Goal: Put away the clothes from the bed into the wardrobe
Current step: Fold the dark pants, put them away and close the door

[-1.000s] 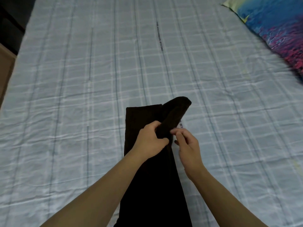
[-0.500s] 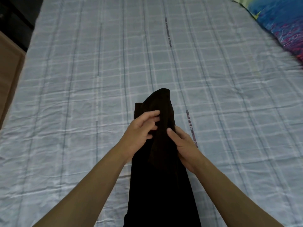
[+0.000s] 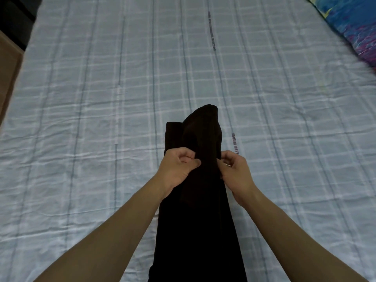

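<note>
Pinching a black garment from either side, the left hand gripped its left edge with curled fingers while the right hand clasped the right edge, thumb and fingers closed on the cloth. The garment lay lengthwise on the bed, running from the lower edge of the view up between both forearms, its far end folded over into a rounded hump just beyond the hands. A pale blue checked sheet covered the bed, and a bright blue and pink pillow sat at the upper right corner, well apart.
</note>
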A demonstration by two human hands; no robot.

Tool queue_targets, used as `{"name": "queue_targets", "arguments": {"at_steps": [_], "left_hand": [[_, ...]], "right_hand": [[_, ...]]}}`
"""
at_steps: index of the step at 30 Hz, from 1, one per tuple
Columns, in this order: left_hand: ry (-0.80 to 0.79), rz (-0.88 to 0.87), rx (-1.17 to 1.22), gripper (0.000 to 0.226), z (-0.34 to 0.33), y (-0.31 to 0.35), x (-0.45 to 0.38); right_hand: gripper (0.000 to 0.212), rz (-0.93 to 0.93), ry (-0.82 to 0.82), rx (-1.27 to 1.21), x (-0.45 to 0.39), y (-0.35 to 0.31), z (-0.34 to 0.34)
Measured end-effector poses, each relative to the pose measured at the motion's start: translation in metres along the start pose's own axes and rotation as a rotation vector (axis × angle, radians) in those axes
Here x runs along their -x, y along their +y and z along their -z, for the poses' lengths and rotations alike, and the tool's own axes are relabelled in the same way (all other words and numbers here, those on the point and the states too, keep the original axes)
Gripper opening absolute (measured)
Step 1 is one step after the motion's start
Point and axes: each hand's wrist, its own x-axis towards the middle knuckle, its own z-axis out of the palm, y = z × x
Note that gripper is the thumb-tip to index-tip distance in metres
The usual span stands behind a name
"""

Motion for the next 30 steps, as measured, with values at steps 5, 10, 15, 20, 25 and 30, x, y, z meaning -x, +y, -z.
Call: {"name": "queue_targets", "arguments": {"at_steps": [5,10,15,20,25,30], "left_hand": [[0.309,-0.114,-0.117,0.006,0.025,-0.006,0.009],[0.377,-0.204,-0.039,0.016,0.031,-0.012,0.016],[0.367,-0.062,0.004,0.032,0.035,-0.03,0.003],[0.178,0.143,-0.116,0.049,0.03,-0.065,0.014],[-0.098,0.132,-0.106,0.05,0.026,-0.071,0.027],[-0.066,0.046,0.128,0.046,0.02,-0.038,0.04]], "right_hand": [[0.011,0.018,0.092,0.015,-0.007,0.003,0.018],[0.011,0.135,0.057,0.099,-0.008,0.0,0.011],[0.021,-0.015,0.135,0.292,-0.023,0.01,0.004],[0.061,-0.042,0.082,0.485,0.015,0.027,0.003],[0.073,-0.083,-0.074,0.667,0.047,0.052,-0.008],[0.037,-0.059,0.011,0.371,0.036,0.04,-0.02]]}}
